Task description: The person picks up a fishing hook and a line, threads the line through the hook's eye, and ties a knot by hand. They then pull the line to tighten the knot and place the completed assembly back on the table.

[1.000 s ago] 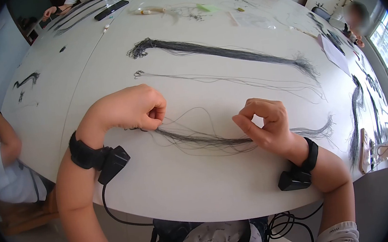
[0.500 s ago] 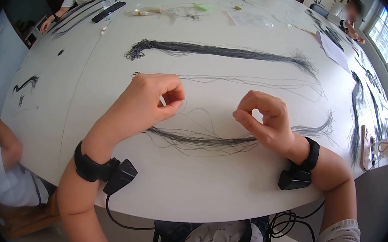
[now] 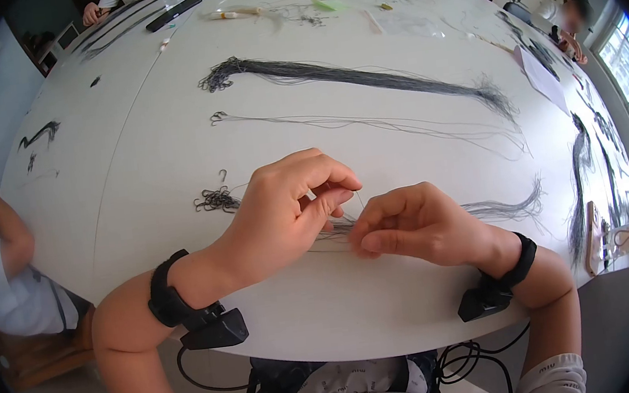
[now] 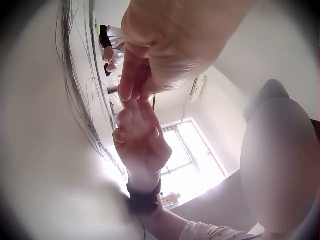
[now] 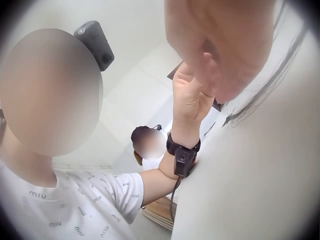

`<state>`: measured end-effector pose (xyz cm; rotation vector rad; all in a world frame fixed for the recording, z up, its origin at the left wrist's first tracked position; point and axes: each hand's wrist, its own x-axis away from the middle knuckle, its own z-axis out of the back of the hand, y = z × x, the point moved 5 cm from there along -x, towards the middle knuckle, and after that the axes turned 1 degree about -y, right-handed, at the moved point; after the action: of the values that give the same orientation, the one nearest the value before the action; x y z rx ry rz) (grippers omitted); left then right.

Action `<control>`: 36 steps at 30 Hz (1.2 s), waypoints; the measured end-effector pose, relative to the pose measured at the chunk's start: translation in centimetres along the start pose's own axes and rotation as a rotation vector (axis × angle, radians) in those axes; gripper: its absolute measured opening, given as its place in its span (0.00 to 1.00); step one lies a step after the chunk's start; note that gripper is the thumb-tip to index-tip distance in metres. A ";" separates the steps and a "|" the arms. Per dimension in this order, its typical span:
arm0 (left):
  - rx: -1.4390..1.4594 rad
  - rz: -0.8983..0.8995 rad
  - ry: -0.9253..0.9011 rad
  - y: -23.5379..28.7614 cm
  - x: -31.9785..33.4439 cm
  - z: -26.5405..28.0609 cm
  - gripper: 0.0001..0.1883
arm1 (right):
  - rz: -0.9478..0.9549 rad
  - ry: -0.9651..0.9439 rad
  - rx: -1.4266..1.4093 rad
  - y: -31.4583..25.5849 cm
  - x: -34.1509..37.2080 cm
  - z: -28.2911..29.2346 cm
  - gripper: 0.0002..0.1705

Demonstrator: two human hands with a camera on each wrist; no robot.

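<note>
My left hand [image 3: 288,207] pinches a thin fishing line [image 3: 360,197] between thumb and forefinger, above the table. The line drops toward my right hand [image 3: 423,227], whose thumb and curled fingers come together on it, right beside the left fingertips. Both hands meet in the left wrist view too. Beneath them lies a bundle of dark lines [image 3: 502,210], its middle hidden by the hands. At its left end sits a tangle of fish hooks [image 3: 216,200], and a single hook [image 3: 222,177] lies just above that.
Farther back on the white table [image 3: 328,315] lie a few hooked lines [image 3: 368,123] and a thick hooked bundle [image 3: 363,76]. A phone [image 3: 174,14], a plastic bag [image 3: 407,24] and paper [image 3: 540,81] lie beyond. More lines [image 3: 577,190] hang near the right edge. Other people sit around.
My left hand has lifted from the hook end of the bundle and moved right to my right hand. The right hand has shifted slightly left and down. The hooks now show.
</note>
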<state>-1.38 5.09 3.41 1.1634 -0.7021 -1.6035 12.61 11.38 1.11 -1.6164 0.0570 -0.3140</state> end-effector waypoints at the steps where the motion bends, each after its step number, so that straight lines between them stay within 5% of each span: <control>1: 0.068 0.153 -0.008 -0.9 0.1 -0.3 0.04 | -0.076 -0.013 0.124 0.0 0.2 0.3 0.10; 5: 0.214 0.560 -0.080 -3.6 0.4 -0.9 0.07 | 0.026 0.136 -0.023 -1.8 0.8 1.4 0.10; 7: 0.210 0.558 -0.101 -4.2 0.1 -1.0 0.08 | 0.363 0.315 0.027 -3.2 1.4 3.0 0.10; 13: 0.230 0.545 -0.143 -4.5 -0.2 -0.8 0.07 | 0.589 0.480 -0.041 -7.3 4.0 5.8 0.12; 17: 0.270 0.521 -0.137 -4.7 -0.3 -0.8 0.06 | 0.689 0.351 -0.060 -10.5 7.5 7.9 0.18; 21: 0.284 0.547 -0.133 -4.9 -0.3 -0.7 0.08 | 0.784 0.264 -0.105 -13.6 10.6 9.2 0.11; 22: 0.293 0.560 -0.127 -5.0 -0.2 -0.7 0.08 | 0.851 0.518 -0.210 -13.8 11.9 10.3 0.11; 23: 0.301 0.573 -0.121 -5.0 -0.3 -0.7 0.08 | 0.852 0.519 -0.208 -14.3 12.5 10.7 0.11; 25: 0.297 0.574 -0.123 -5.0 -0.3 -0.7 0.08 | 0.874 0.305 -0.079 -15.4 13.7 11.0 0.11; 27: 0.295 0.579 -0.128 -5.0 -0.3 -0.7 0.07 | 0.833 0.278 0.065 -15.1 14.2 11.8 0.11; 29: 0.251 0.592 -0.147 -4.8 -0.4 -0.7 0.06 | 0.504 0.631 0.263 -11.8 11.9 12.4 0.13; 33: 0.213 0.536 -0.155 -4.3 -0.4 -0.9 0.06 | 0.071 0.576 0.543 -3.6 5.7 10.0 0.06; 36: 0.221 0.483 -0.086 -3.7 -0.3 -0.7 0.04 | 0.075 0.468 0.685 -1.3 4.1 9.2 0.05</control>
<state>-2.11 6.74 0.05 0.9847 -1.1438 -1.1925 18.53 19.44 2.70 -0.8388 0.3304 -0.5772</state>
